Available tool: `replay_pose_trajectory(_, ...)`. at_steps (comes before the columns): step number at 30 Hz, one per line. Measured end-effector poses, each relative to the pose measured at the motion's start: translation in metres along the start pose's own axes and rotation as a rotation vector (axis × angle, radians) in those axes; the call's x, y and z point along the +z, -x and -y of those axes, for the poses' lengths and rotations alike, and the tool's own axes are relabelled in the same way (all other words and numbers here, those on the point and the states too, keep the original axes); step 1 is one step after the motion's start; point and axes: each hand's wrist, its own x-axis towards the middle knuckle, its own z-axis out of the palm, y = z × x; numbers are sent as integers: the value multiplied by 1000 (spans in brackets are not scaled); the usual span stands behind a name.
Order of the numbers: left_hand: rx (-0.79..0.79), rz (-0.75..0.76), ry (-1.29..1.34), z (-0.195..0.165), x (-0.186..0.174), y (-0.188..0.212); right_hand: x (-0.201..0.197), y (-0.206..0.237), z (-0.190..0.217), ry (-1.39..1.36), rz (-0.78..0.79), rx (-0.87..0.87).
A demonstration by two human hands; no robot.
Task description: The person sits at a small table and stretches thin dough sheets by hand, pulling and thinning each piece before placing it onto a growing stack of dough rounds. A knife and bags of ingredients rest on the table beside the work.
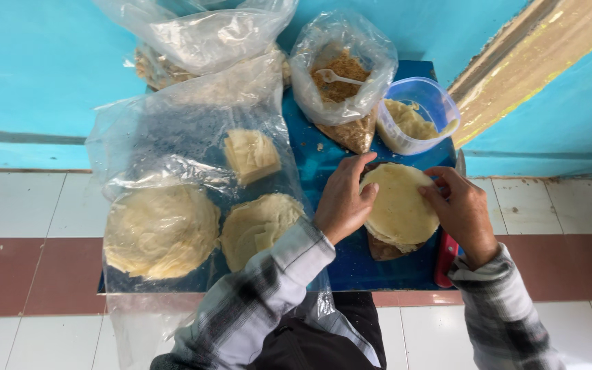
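We look down at a small blue board that sits over a floor of white and red-brown tiles, with a bright blue wall along the top of the frame. The board is crowded. Its left half is covered by a big clear plastic bag with pale round dough sheets and a small folded stack inside. At the top middle stands a clear bag of brown crumbs with a little white plastic spoon in it, and just to its right is a clear plastic tub of pale yellow filling. So the only bare blue room is a thin strip in the middle and a patch near the bottom edge of the board. A red handle pokes out at the board's right edge. In the middle right of the frame lies the round, flat, pale yellow dough sheet, smooth on top, with more thin layers showing under its lower rim. Our left hand curls its fingers over the sheet's left edge, and our right hand pinches the right edge with bent fingers. Both hands are touching the sheet, and both sleeves are grey and white plaid.
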Motion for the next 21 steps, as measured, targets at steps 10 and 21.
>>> replay_pose_trajectory(10, -128, -105, 77, -86, -162, 112, -10, 58, 102, 4, 47, -259)
replay_pose_trajectory(21, -33, -179, -708, -14, -127, 132, 85, 50, 177, 36, 190, -592)
